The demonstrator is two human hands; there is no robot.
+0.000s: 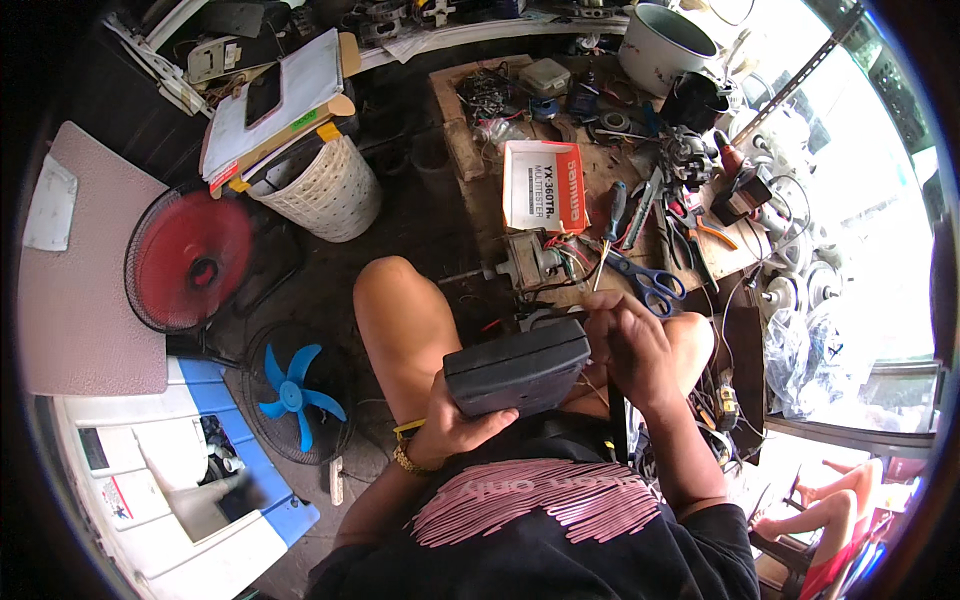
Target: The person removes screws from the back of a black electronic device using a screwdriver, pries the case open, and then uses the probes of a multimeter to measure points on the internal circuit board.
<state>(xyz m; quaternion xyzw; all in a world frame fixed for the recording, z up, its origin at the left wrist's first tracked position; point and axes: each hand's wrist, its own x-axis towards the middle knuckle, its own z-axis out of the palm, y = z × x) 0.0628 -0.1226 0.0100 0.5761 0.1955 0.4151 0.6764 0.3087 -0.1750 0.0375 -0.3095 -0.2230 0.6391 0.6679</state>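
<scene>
My left hand (462,428) grips a dark grey box-shaped meter (517,368) from below, holding it over my lap. My right hand (632,345) is closed at the meter's right end, fingers curled against its edge; what they pinch is hidden. Just beyond the hands, a small metal fan motor (527,262) with coloured wires lies at the near edge of the wooden workbench (478,160). An orange and white cardboard box (543,185) lies flat behind the motor. A green-handled screwdriver (610,222) and blue-handled scissors (648,283) rest to the right of it.
Pliers, tape and other tools crowd the bench's right side, with a grey pot (662,45) behind. On the floor to the left stand a white woven basket (322,188), a red fan grille (190,255) and a blue fan blade (293,392). Another person's legs (835,510) show at lower right.
</scene>
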